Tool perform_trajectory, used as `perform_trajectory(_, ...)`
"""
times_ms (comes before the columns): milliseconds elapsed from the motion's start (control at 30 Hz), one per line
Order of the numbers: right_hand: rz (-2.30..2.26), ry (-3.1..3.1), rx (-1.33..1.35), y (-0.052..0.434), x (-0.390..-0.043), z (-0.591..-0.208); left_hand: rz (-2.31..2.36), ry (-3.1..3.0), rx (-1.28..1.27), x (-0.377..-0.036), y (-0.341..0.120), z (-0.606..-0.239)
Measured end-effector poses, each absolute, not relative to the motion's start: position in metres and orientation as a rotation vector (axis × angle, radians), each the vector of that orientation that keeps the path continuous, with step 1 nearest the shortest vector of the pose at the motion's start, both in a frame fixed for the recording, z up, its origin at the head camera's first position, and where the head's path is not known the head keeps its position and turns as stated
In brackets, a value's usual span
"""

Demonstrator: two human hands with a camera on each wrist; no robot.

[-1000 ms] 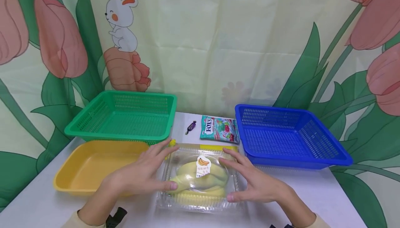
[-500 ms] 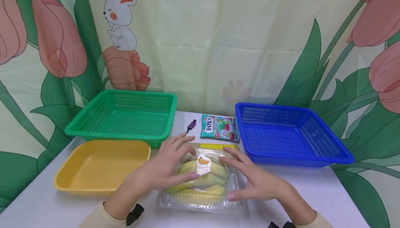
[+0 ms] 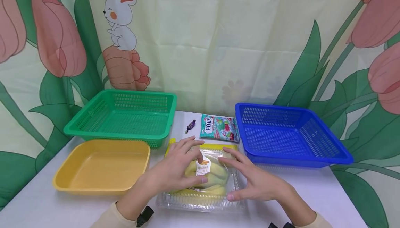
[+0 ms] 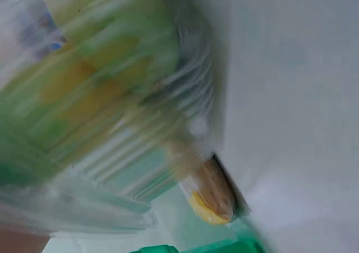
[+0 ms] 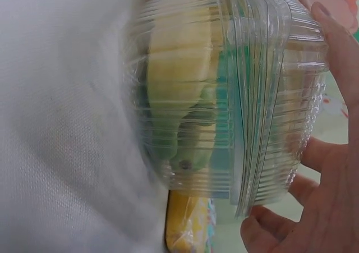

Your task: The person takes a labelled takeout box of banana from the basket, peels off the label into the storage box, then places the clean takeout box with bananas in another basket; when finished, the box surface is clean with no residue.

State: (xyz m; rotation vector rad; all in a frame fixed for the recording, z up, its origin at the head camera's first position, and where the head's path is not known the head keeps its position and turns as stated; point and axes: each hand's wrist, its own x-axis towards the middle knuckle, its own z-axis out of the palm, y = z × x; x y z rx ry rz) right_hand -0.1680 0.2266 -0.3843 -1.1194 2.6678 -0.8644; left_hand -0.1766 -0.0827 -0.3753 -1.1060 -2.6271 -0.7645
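A clear plastic clamshell box [image 3: 193, 200] holding yellow-green bananas [image 3: 217, 179] lies on the white table near the front edge. My left hand [image 3: 175, 170] rests flat on its lid, and the fingers reach the banana sticker [image 3: 203, 168]. My right hand [image 3: 254, 181] lies against the box's right side with straight fingers, the thumb at the near corner. The right wrist view shows the ribbed box [image 5: 224, 96], the bananas [image 5: 179, 68] and a right-hand finger [image 5: 336, 51] along the lid. The left wrist view is a blur of the box [image 4: 112, 96].
A green basket [image 3: 122, 117] stands at the back left with a yellow tray [image 3: 100, 165] in front of it. At the right is a blue basket [image 3: 287, 134]. A Fox's candy bag [image 3: 218, 127] and a small purple candy [image 3: 190, 126] lie behind the box.
My left hand has slid right, from the box's left side onto the lid, and its fingers now partly cover the sticker. The right hand has barely moved.
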Motion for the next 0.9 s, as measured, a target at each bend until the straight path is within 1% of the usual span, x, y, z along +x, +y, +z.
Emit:
perform_trajectory(167, -0.861, 2.672, -1.125, 0.225, -0.169, -0.385, -0.712, -2.663, -1.093, -0.178, -0.08, -0.374)
perform_trajectory(567, -0.875, 2.661, -1.071, 0.228, -0.165, -0.384, -0.69, -2.689, -1.15, -0.179, -0.071, -0.376)
perform_trajectory(900, -0.885, 2.66, -1.078, 0.228, -0.165, -0.385, -0.701, -2.687, -1.135, -0.181, -0.07, -0.375)
